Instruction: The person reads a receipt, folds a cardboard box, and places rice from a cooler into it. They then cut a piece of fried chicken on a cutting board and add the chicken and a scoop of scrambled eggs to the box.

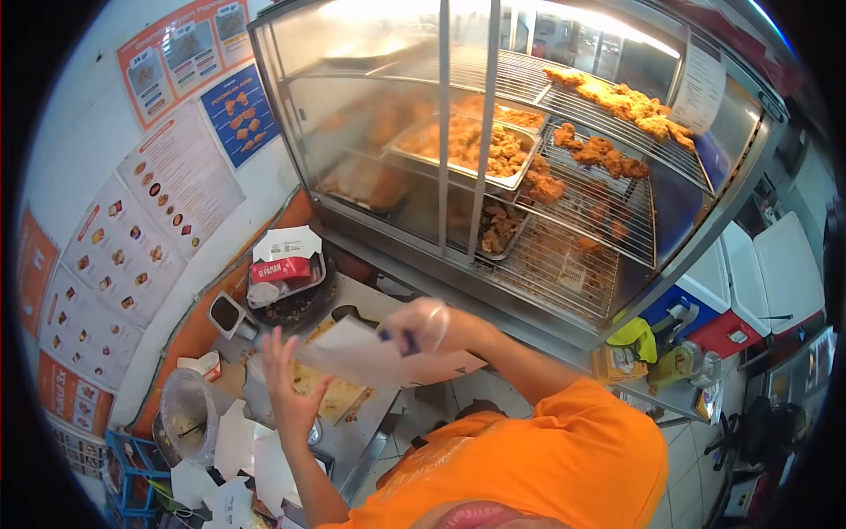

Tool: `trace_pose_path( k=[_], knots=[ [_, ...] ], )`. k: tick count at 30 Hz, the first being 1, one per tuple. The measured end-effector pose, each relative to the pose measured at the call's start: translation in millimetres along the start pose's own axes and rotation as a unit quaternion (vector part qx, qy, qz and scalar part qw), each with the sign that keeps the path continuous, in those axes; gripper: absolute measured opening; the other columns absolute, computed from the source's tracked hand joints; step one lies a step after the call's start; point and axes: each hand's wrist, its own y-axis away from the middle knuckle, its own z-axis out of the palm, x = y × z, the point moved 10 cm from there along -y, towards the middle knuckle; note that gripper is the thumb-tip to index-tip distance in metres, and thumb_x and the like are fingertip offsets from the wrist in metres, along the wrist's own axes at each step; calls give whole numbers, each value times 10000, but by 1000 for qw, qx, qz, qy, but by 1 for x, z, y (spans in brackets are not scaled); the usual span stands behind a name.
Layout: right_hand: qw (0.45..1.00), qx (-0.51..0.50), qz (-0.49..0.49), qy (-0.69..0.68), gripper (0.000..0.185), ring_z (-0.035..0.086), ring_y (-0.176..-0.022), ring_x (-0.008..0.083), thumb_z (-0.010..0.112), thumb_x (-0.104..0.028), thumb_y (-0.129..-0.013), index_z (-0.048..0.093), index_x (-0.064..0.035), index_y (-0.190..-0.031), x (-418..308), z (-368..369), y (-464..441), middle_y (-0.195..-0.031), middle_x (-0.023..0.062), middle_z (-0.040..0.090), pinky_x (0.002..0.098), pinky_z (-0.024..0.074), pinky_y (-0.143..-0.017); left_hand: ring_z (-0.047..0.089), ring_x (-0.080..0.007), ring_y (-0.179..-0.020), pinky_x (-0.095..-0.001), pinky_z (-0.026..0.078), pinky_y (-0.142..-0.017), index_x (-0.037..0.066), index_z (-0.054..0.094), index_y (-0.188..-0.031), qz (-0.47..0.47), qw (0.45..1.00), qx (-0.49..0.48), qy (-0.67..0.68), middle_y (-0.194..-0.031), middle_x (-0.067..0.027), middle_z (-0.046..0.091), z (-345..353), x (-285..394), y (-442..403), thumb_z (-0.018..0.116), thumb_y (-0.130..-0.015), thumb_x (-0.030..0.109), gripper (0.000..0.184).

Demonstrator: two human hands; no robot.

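Note:
My left hand (295, 388) is raised over the worktop, fingers spread and holding nothing. My right hand (427, 326), in a clear plastic glove, is closed around a dark blue handle (406, 343). A broad pale flat sheet (423, 368) extends to both sides just below that hand. Whether the handle and the sheet are joined, I cannot tell. Beneath both hands lies a yellowish cutting board (330, 398) strewn with crumbs, partly covered by the sheet. Unfolded white cardboard boxes (233, 441) stand near my left forearm.
A heated glass display case (458, 132) with fried chicken (617, 97) on racks rises ahead. On the left are a tray with a red packet (280, 270), a sauce container (227, 315), a plastic-lined bucket (187, 414) and a blue crate (132, 472). Cool boxes (705, 291) stand right.

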Motion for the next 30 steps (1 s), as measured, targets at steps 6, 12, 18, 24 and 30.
trace_pose_path(
  k=[6, 12, 18, 24, 30],
  knots=[
    [990, 68, -88, -81, 251, 642, -740, 324, 727, -9, -596, 512, -72, -710, -7, 10, 24, -750, 111, 639, 373, 498, -647, 659, -329, -1044, -461, 453, -1021, 53, 654, -1119, 95, 972, -193, -93, -1196, -110, 681, 74, 21, -10, 825, -683, 151, 479],
    [963, 211, -58, -155, 319, 642, -727, 236, 742, 40, -611, 456, -79, -686, 17, -53, 90, -765, 84, 650, 319, 502, -649, 676, -329, -990, -390, 524, -849, 43, 712, -954, 227, 972, 54, 4, -1107, -121, 713, 91, 149, 37, 661, -746, -48, 232],
    [870, 398, 118, -266, 154, 621, -806, 207, 621, 3, -878, 586, -22, -1026, 86, -61, 167, -870, 87, 632, 296, 509, -749, 613, -312, -1059, -379, 500, -861, 54, 742, -971, 272, 957, 17, 99, -1109, -92, 702, 136, 181, 32, 648, -700, -85, 318],
    [939, 339, -56, -2, 170, 660, -1024, 350, 594, -8, -887, 605, -23, -1055, 11, -74, 217, -1096, 172, 685, 361, 544, -873, 558, -244, -851, -352, 472, -744, 36, 590, -689, 128, 977, 59, 163, -890, -81, 513, 181, 215, 47, 724, -629, -102, 201],
    [936, 310, 32, -165, 191, 654, -1109, 294, 593, -24, -935, 655, -27, -1115, 15, -85, 288, -1170, 158, 685, 395, 506, -991, 545, -234, -793, -315, 458, -673, 26, 530, -683, 91, 973, -26, 212, -864, -95, 515, 217, 249, 65, 686, -620, -111, 217]
  ],
)
